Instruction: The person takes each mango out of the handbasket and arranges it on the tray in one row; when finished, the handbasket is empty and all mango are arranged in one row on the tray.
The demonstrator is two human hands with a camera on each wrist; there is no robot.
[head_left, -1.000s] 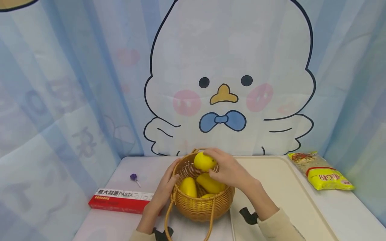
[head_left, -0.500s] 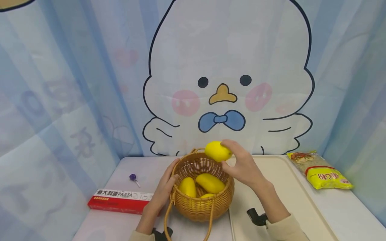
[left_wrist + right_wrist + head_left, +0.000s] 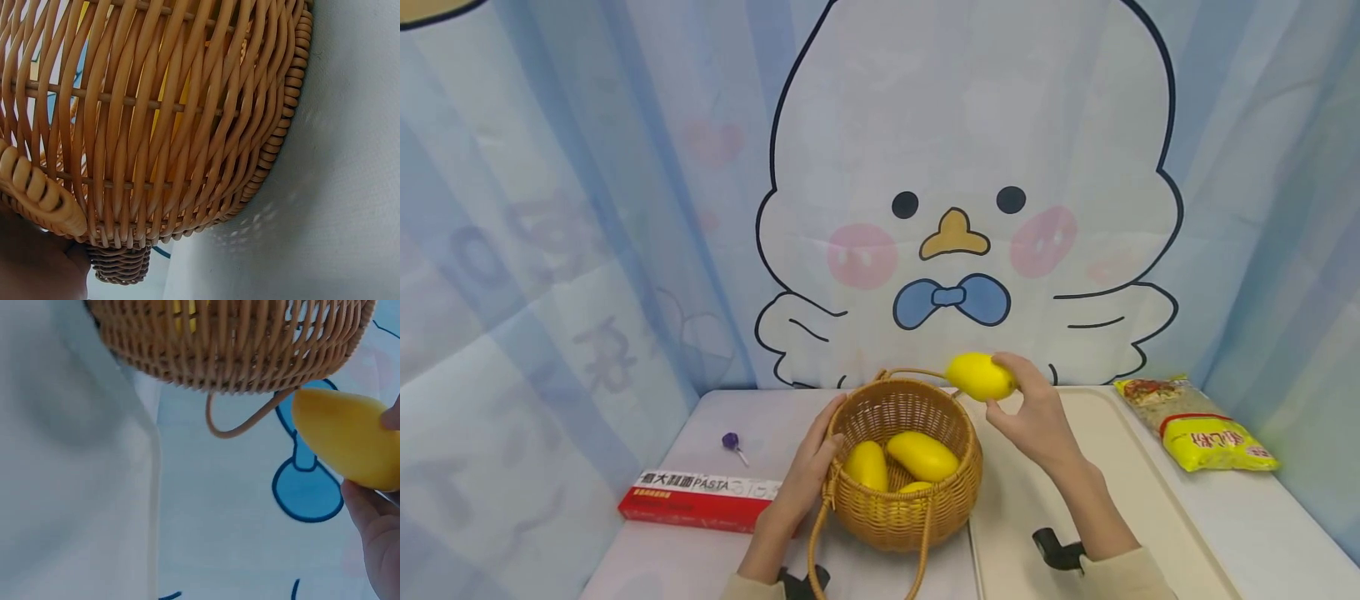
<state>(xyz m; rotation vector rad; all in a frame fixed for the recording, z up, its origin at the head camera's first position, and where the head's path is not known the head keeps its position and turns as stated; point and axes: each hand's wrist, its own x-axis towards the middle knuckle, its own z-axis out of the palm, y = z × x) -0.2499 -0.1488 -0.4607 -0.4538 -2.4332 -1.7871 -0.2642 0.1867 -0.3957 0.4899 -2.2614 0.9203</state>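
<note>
A round wicker basket (image 3: 902, 521) stands near the middle of the table, one handle hanging down in front. My left hand (image 3: 808, 462) holds its left rim, thumb over the edge; in the left wrist view the woven wall (image 3: 156, 125) hides most of that hand. Several yellow mangoes lie inside, among them a mango (image 3: 922, 456) at the back right. Up beyond the basket's right rim, my right hand (image 3: 1037, 421) pinches another yellow mango (image 3: 980, 377) by its right end. The right wrist view shows this mango (image 3: 344, 434) between thumb and fingers, its tapered end towards the basket.
A beige tray (image 3: 1097, 467) lies under the right arm. To its right is a yellow bag (image 3: 1217, 442). On the left lie a red and white pasta box (image 3: 700, 500) and a purple lollipop (image 3: 732, 442). A printed curtain (image 3: 955, 125) closes the back.
The mango in my right hand has risen out of the basket and moved right, past the rim. My left hand and the basket have stayed in place.
</note>
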